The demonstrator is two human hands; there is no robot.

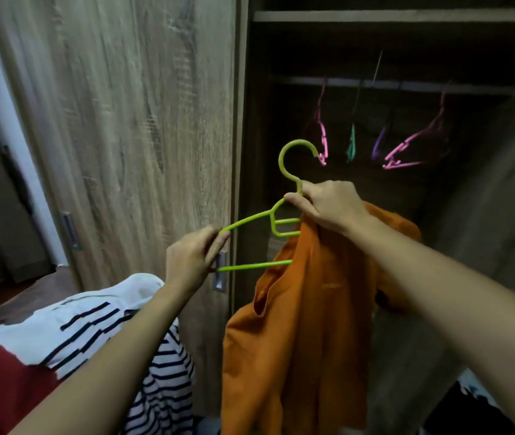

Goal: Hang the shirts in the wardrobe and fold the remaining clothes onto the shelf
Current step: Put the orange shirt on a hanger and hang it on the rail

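A lime green hanger point(284, 171) is held up in front of the open wardrobe. My left hand point(192, 259) pinches its left end. At the hanger's neck, my right hand point(325, 205) grips it together with an orange shirt point(297, 324), which hangs down from that hand and covers the hanger's right side. Deep inside the dark wardrobe runs a rail point(400, 84) with several empty pink, green and purple hangers point(400, 152). A shelf point(400, 15) sits above the rail.
The wooden sliding door point(124, 120) stands left of the opening. At lower left lies a pile of clothes: a white and navy striped garment point(162, 372) and a red one point(2, 390).
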